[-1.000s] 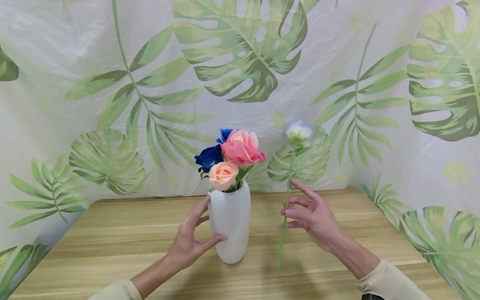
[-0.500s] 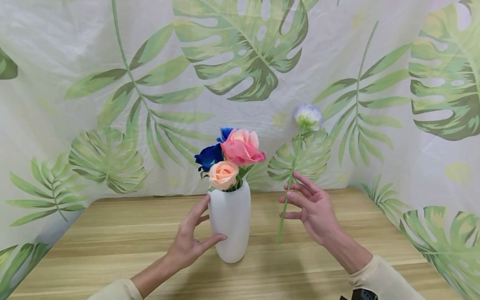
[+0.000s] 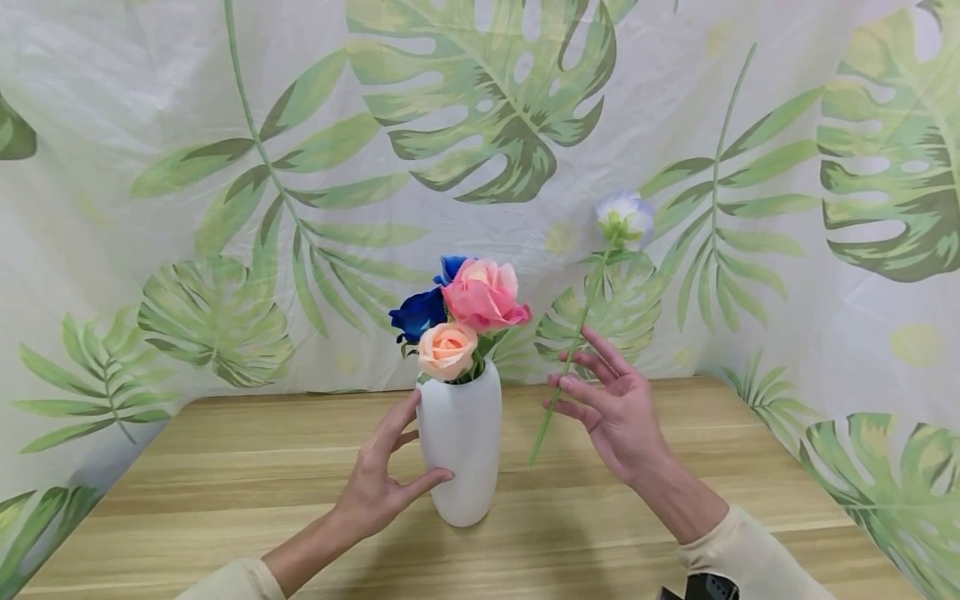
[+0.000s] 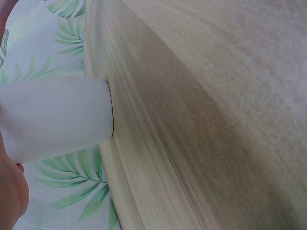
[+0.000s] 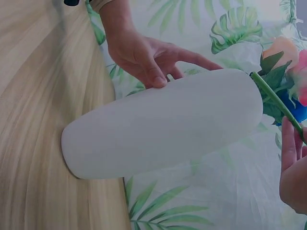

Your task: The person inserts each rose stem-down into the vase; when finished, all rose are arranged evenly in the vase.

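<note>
A white vase (image 3: 465,450) stands upright on the wooden table, filling the middle of the right wrist view too. My left hand (image 3: 378,479) holds it from the left side, thumb across the front and fingers toward the back. In the vase are a pink rose (image 3: 486,296), a peach rose (image 3: 447,352) and blue roses (image 3: 416,315). To the right, my right hand (image 3: 622,421) pinches the green stem of a white flower with pale violet edges (image 3: 626,218). This flower tilts, head up and right, its stem's lower end in the air. The right wrist view shows the stem (image 5: 273,98) near the vase's mouth.
The wood-grain table (image 3: 247,475) reaches back to a pale curtain (image 3: 300,108) printed with green leaves, which hangs behind and at both sides. A dark watch-like device (image 3: 712,587) sits at the right wrist, by the beige sleeve.
My right hand has risen with the white flower, then shifted slightly left. The flower tilts more, its head going up and right, its stem end up and left. Left hand and vase stay put.
</note>
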`<state>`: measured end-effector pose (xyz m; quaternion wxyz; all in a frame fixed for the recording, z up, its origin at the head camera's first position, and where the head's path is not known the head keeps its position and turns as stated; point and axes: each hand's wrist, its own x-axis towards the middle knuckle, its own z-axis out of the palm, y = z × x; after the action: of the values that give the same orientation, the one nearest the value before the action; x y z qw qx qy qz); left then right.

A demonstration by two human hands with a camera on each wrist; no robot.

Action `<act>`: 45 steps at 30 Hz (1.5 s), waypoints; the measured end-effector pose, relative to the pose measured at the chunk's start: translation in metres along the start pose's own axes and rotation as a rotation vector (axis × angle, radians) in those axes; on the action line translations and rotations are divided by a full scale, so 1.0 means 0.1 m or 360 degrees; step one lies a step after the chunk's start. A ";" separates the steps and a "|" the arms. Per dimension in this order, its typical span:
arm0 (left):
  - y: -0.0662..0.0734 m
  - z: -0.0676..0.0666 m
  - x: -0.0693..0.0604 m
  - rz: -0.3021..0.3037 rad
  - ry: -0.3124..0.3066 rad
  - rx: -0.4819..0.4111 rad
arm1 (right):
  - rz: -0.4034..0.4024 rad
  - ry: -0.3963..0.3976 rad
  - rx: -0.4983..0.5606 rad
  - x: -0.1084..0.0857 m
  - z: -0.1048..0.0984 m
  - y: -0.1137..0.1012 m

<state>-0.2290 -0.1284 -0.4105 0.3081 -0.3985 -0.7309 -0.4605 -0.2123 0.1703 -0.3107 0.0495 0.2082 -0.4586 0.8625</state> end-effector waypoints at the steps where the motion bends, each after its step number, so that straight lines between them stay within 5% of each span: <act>1: 0.00 0.00 0.00 0.0001 0.0001 0.0001 | -0.0014 0.0002 0.0019 0.01 0.02 0.00; 12: 0.00 0.00 0.00 0.0002 -0.0004 0.0002 | -0.0202 0.0268 -0.0054 0.08 0.27 0.05; 20: -0.01 -0.01 0.00 0.0015 0.0003 -0.0001 | -0.0475 0.0363 -0.0025 0.15 0.41 0.09; 33: 0.00 -0.01 0.01 0.0001 -0.0010 0.0004 | -0.0775 0.0348 0.0010 0.30 0.55 0.16; 45: 0.01 -0.01 0.01 -0.0008 -0.0014 -0.0002 | -0.0823 0.0323 -0.0084 0.36 0.63 0.26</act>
<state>-0.2283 -0.1284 -0.4092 0.3033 -0.3989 -0.7330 -0.4600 -0.2322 0.1009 -0.2853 0.3191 0.2295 -0.4051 0.8255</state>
